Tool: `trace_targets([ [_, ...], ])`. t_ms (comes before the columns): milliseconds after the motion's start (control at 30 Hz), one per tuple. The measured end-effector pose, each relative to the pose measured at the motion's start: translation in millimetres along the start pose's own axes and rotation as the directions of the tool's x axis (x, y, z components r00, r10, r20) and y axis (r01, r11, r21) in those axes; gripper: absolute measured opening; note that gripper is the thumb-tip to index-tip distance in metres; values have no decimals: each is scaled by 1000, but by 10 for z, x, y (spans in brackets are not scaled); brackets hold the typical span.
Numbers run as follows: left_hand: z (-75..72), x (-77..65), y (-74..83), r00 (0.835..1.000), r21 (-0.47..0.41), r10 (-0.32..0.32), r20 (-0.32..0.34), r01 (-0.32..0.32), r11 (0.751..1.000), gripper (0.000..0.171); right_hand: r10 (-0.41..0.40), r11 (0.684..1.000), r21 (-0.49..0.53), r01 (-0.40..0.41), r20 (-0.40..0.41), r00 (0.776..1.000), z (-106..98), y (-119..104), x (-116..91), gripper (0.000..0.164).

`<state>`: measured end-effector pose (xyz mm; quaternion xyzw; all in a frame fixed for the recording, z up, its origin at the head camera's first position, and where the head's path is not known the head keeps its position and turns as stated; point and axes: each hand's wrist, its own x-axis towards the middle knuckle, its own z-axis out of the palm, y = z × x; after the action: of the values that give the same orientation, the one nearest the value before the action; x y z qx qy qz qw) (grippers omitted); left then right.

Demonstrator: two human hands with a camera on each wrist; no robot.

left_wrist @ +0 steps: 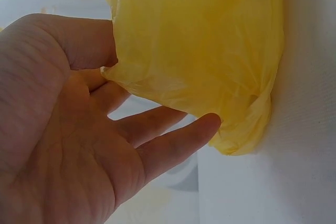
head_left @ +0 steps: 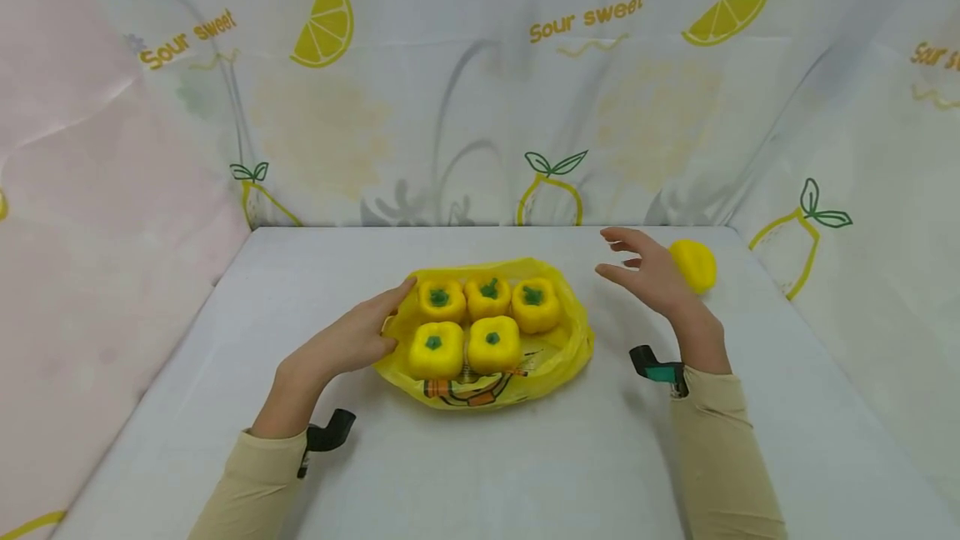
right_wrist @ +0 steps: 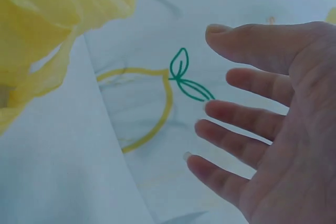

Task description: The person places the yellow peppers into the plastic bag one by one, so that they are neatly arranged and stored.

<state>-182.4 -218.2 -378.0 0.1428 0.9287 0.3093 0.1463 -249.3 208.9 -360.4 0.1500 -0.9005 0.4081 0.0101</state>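
A yellow plastic bag (head_left: 558, 365) lies spread with its mouth up, and several yellow bell peppers (head_left: 493, 345) with green stems sit inside in two rows. My left hand (head_left: 356, 332) holds the bag's left rim, the thumb hooked over the edge; in the left wrist view the thumb tip is hidden behind the yellow film (left_wrist: 194, 40) and the other fingers spread along the outside. To the right of the bag, my right hand (head_left: 648, 273) is raised with fingers apart and nothing between them. Just beyond it lies another yellow bell pepper (head_left: 694, 266), partly covered by the hand.
The white tabletop (head_left: 487, 473) runs back to a fabric backdrop (head_left: 420, 107) printed with lemons and lettering. Similar cloth walls stand along the left and right sides. Each wrist carries a small black camera mount (head_left: 330, 432).
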Motion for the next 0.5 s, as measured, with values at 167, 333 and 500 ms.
trace_targets([
  [167, -2, 7, -7, 1000, 1, -2, -3, 2, 1000, 87, 47, 997, -62, -53, -92, 995, -66, 142, 28, 64],
  [333, -3, 8, -3, 1000, 4, 5, -3, -5, 1000, 86, 61, 985, -150, -89, -178, 982, -137, 306, 28, 64],
  [500, -1, 23, -5, 1000, 7, 3, -2, -3, 1000, 86, 66, 974, -193, -116, -249, 966, -234, 467, 17, 62],
])
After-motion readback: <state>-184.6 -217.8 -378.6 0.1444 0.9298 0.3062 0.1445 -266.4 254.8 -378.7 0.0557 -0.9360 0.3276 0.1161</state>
